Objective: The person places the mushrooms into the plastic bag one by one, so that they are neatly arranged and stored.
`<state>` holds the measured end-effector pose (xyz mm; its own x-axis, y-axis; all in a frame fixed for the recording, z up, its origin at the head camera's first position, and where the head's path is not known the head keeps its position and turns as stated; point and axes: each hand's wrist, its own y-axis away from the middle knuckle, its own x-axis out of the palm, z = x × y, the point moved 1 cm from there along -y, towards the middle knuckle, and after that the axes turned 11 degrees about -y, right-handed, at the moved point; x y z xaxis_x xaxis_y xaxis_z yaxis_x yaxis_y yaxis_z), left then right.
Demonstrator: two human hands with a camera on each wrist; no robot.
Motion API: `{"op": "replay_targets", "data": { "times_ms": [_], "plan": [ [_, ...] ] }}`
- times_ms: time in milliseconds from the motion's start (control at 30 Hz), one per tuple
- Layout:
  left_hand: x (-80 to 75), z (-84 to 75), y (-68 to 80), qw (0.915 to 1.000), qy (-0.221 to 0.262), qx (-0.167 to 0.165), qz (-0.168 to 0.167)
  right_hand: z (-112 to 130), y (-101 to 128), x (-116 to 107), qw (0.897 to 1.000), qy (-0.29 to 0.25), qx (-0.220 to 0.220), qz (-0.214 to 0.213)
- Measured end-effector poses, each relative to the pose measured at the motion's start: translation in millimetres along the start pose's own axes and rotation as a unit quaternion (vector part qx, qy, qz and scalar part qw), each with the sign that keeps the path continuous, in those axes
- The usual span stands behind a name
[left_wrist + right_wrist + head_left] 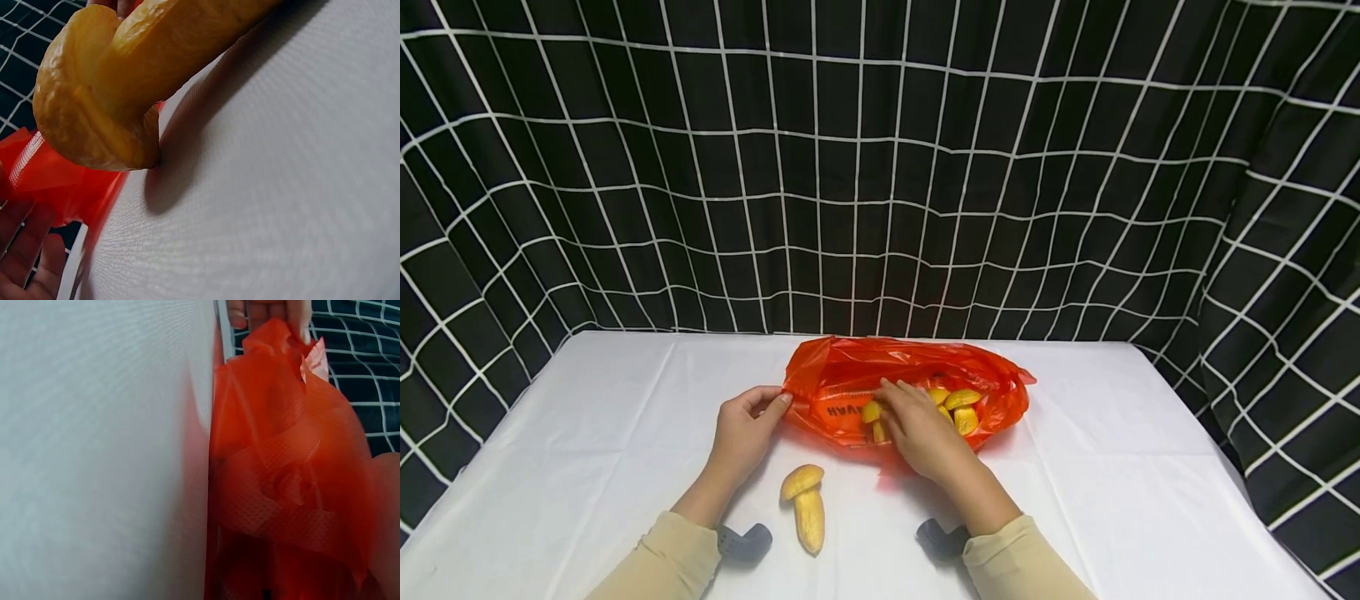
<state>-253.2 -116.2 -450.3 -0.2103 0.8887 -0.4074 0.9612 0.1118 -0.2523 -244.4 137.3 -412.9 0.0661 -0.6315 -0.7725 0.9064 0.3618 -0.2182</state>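
Observation:
My left hand (747, 429) pinches the left edge of a red plastic bag (823, 367) between thumb and fingers. The bag lies on its side, its mouth facing me. Inside its mouth, my right hand (917, 425) reaches over a yellow mushroom (872, 412), fingers bent across the cap's far side. Its thumb is hidden, so whether it grips the mushroom is unclear. Several more mushrooms (962, 408) lie in the bag, right of this hand. Between my forearms, another mushroom (808, 512) lies on the table, large in the left wrist view too (94, 94).
A white cloth covers the table (625, 417). Black curtains (850, 167) with a white grid stand behind and at both sides. A dark grey wrist device sits under each forearm, one at the left (747, 543), one at the right (940, 540).

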Motion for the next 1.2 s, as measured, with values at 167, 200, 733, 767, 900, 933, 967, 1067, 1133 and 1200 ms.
{"op": "replay_targets", "data": {
  "times_ms": [167,200,733,767,900,933,967,1067,1133,1200],
  "plan": [
    [0.3,0.6,0.7,1.0,0.001,0.004,-0.002,-0.6,0.0,2.2,1.0,-0.003,-0.002,-0.001],
    [0.3,0.8,0.7,1.0,0.002,0.004,-0.003,-0.9,-0.1,2.4,1.0,-0.003,-0.009,0.002],
    [1.4,2.6,-0.4,1.0,-0.005,0.005,-0.002,-6.1,2.4,1.7,1.0,0.007,-0.013,-0.008],
    [1.4,2.6,-0.4,1.0,-0.005,0.005,-0.001,-6.4,2.3,1.9,1.0,0.007,-0.011,-0.008],
    [1.2,2.4,-0.3,1.0,-0.003,0.005,0.0,-6.8,2.4,2.2,1.0,0.006,-0.003,-0.008],
    [1.2,2.5,-0.2,1.0,-0.003,0.005,0.0,-7.0,2.3,2.3,1.0,0.006,-0.002,-0.008],
    [1.1,2.6,-0.1,1.0,-0.003,0.005,-0.001,-7.0,2.4,2.3,1.0,0.006,-0.001,-0.007],
    [1.1,3.0,0.0,1.0,-0.004,0.005,-0.002,-6.3,2.4,1.8,1.0,0.003,0.001,-0.004],
    [1.1,3.2,-0.1,1.0,-0.003,0.005,-0.002,-6.2,2.2,1.8,1.0,0.004,0.001,-0.003],
    [1.3,3.5,-0.4,1.0,-0.001,0.005,-0.002,-6.1,2.1,1.6,1.0,0.004,0.002,-0.002]
  ]
}}
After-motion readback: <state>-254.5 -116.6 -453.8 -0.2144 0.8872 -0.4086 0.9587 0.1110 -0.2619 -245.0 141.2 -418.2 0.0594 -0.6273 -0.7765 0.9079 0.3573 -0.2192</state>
